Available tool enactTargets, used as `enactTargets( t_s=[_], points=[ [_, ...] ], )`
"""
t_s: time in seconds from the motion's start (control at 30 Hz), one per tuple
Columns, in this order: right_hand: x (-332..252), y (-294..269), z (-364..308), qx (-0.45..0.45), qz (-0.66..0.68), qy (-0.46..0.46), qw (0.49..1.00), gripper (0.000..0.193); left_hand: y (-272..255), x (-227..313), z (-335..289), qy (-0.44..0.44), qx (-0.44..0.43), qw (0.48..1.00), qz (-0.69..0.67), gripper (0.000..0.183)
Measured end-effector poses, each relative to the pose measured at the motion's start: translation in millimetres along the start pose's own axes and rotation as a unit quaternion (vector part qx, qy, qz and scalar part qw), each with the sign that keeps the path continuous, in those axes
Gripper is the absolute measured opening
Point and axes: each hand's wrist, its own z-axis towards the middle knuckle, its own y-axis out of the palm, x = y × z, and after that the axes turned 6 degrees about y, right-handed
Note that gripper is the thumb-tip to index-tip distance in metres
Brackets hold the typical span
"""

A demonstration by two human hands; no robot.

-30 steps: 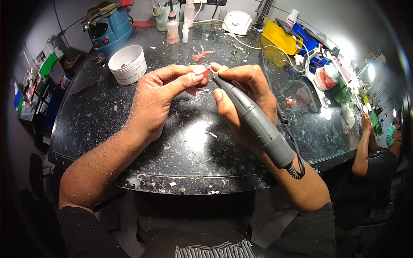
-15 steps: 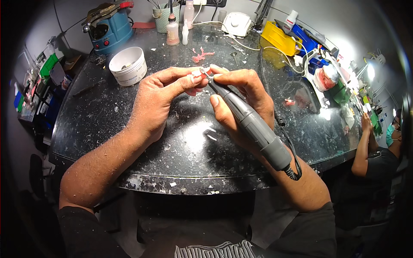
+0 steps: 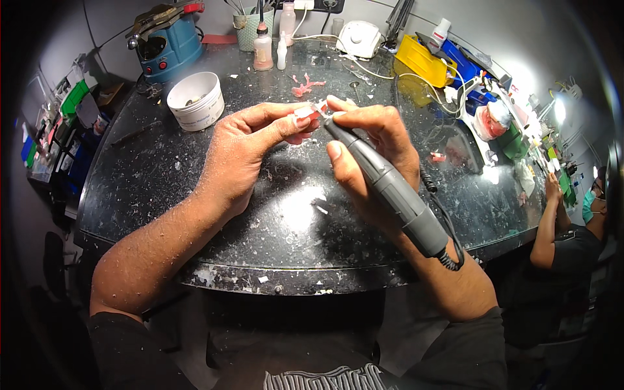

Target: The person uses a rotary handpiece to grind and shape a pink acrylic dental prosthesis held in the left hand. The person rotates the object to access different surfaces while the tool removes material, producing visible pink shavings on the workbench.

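Observation:
A small pink piece, apparently denture acrylic [image 3: 299, 138], is pinched between the thumb and fingers of my left hand [image 3: 237, 146]. My right hand [image 3: 393, 133] is wrapped round a dark grey rotary handpiece [image 3: 393, 188], which slants from upper left to lower right. Its tip is close to the right side of the pink piece; the fingers partly hide the bit, and I cannot tell whether it touches. Pale dust coats my left hand and forearm. A pink branching scrap [image 3: 307, 84] lies on the table just beyond my fingers.
On the dark, dusty table [image 3: 260, 244] stands a white tub [image 3: 195, 104] at the left. Behind it is a blue machine [image 3: 170, 55]; bottles [image 3: 262, 52] stand at the back. Yellow [image 3: 419, 62] and blue bins are at the right, near a dental model [image 3: 492, 121]. A masked co-worker [image 3: 562, 234] sits far right.
My right hand and the handpiece have shifted slightly to the right, so the tip is a little farther from the pink piece. My left hand has barely moved.

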Motion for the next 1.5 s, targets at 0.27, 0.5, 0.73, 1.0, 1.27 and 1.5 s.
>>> enactTargets(
  t_s=[0.27, 0.5, 0.73, 1.0, 1.27, 1.5],
  points=[
    [-2, 1, 0, -0.016, -0.01, -0.017, 1.0, 0.029, -1, -5, 1, -0.007, 0.016, 0.999, -0.027, 0.022],
    [-3, 0, 1, -0.004, -0.049, 0.004, 0.999, 0.028, 0, -1, 1, -0.011, -0.007, 1.0, -0.021, 0.025],
    [-2, -3, 1, 0.02, -0.024, 0.021, 0.999, 0.03, -1, -1, 4, -0.042, -0.015, 0.997, -0.061, 0.026],
    [1, -3, 2, 0.002, 0.001, 0.043, 0.999, 0.029, -4, 1, 6, -0.084, -0.041, 0.991, -0.091, 0.035],
    [-3, -9, 6, -0.02, -0.061, 0.011, 0.998, 0.028, -3, -3, 5, -0.025, -0.036, 0.998, -0.044, 0.031],
    [-3, -6, 4, 0.011, -0.035, 0.031, 0.999, 0.03, -3, 0, 5, 0.015, -0.047, 0.999, 0.018, 0.032]
  ],
)
